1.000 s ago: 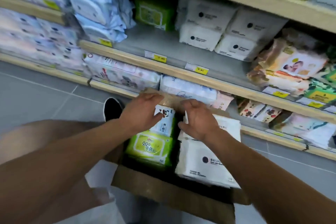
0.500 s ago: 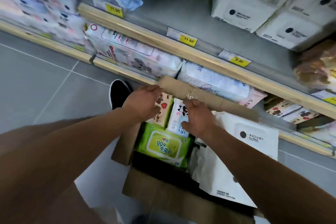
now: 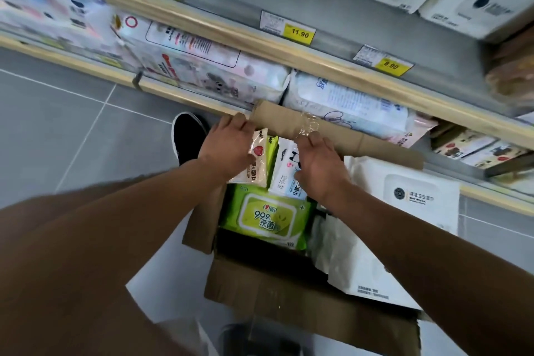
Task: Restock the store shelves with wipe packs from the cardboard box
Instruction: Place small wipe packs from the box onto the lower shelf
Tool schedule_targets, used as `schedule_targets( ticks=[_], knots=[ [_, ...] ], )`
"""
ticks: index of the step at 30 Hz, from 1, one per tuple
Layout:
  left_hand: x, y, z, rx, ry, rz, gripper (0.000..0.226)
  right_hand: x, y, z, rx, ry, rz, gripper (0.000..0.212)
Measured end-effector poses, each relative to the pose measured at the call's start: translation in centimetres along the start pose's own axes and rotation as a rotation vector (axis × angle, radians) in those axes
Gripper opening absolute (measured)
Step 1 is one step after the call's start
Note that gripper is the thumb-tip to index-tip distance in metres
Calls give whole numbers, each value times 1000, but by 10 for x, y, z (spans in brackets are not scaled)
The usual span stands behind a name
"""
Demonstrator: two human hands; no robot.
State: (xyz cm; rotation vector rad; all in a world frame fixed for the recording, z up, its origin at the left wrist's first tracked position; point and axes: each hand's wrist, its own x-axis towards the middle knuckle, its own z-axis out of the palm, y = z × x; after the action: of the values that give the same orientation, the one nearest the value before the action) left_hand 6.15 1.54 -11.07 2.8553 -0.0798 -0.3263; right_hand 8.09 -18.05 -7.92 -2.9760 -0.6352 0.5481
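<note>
- Low in the middle of the frame, your cardboard box sits open on the grey floor, hard against the lowest shelf.
- Your left hand lies at the box's upper left, fingers curled round the top of a small white pack with a red heart; the thumb side is hidden, so how firmly you hold it is not plain.
- Your right hand is just right of it, fingers bent over the top edge of a white-and-blue pack; it looks pinched, though the fingertips are out of sight.
- Both small packs stand upright side by side, touching, at the far end of the box.
- Below them in the frame a green pack lies flat, label up.
- Right of the green one, big white packs fill the box's right side, the top one tilted and rising above the rim.
- The far flap stands up behind your hands, with a curl of clear tape on it.
- Behind the flap, the bottom shelf holds pink-and-white and pale blue packs lying on their sides.
- Across the upper frame, the wooden shelf lip carries yellow price tags.
- At upper right, white packs with a black dot stand on the grey shelf.
- A black shoe shows left of your left hand.
</note>
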Motion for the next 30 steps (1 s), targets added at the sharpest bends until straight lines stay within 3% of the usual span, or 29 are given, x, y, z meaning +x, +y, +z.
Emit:
schedule_targets(
  ticks=[3, 7, 12, 19, 30],
  knots=[
    [-7, 3, -9, -79, 47, -23, 44, -7, 5, -8, 99, 27, -12, 44],
    [-27, 13, -26, -224, 175, -17, 25, -28, 12, -25, 188, 69, -61, 37],
    [-54, 32, -55, -177, 242, -13, 20, -59, 23, -54, 213, 104, -67, 31],
    [-80, 85, -109, -192, 344, 43, 19, -107, 57, -100, 258, 318, -27, 26],
    [-59, 252, -143, -208, 434, 271, 17, -197, 180, -149, 174, 637, 108, 17]
  ],
)
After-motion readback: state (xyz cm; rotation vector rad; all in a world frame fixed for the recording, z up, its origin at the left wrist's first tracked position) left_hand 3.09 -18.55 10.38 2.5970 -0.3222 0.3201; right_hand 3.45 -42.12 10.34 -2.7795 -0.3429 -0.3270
